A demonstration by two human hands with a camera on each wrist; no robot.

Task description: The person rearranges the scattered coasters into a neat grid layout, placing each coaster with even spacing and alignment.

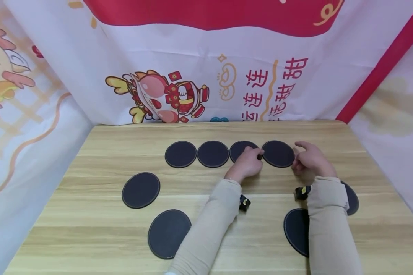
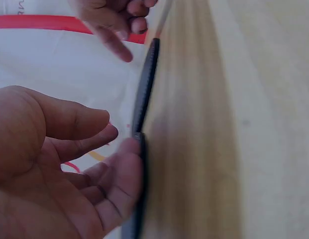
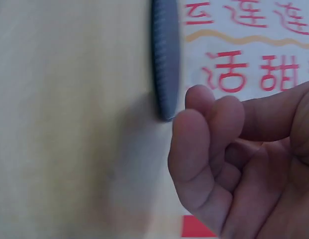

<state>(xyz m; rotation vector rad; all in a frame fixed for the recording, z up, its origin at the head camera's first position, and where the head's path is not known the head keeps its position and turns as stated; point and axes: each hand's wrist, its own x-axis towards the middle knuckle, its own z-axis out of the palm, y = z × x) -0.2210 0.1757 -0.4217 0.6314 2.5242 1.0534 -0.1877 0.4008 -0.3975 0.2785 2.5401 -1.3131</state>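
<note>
Four-abreast is avoided here: a row of several round black coasters with stitched rims lies along the table's back. My left hand [image 1: 246,163] rests over the third coaster [image 1: 240,147] from the left, its fingers touching the coaster's edge in the left wrist view, thumb apart. The rightmost coaster [image 1: 278,154] lies flat, edge to edge with that one. Beside its right rim is my right hand [image 1: 309,158], fingers loosely bent with nothing between them. In the right wrist view the fingertips [image 3: 191,129] stand close to the coaster's end [image 3: 165,64].
Two coasters complete the row's left part, one at its end [image 1: 180,154]. Nearer on the left lie another coaster [image 1: 141,190] and a front one [image 1: 168,233]. On the right, my sleeve [image 1: 330,225] partly covers two more coasters. A printed cloth [image 1: 199,49] hangs behind the wooden table [image 1: 99,152].
</note>
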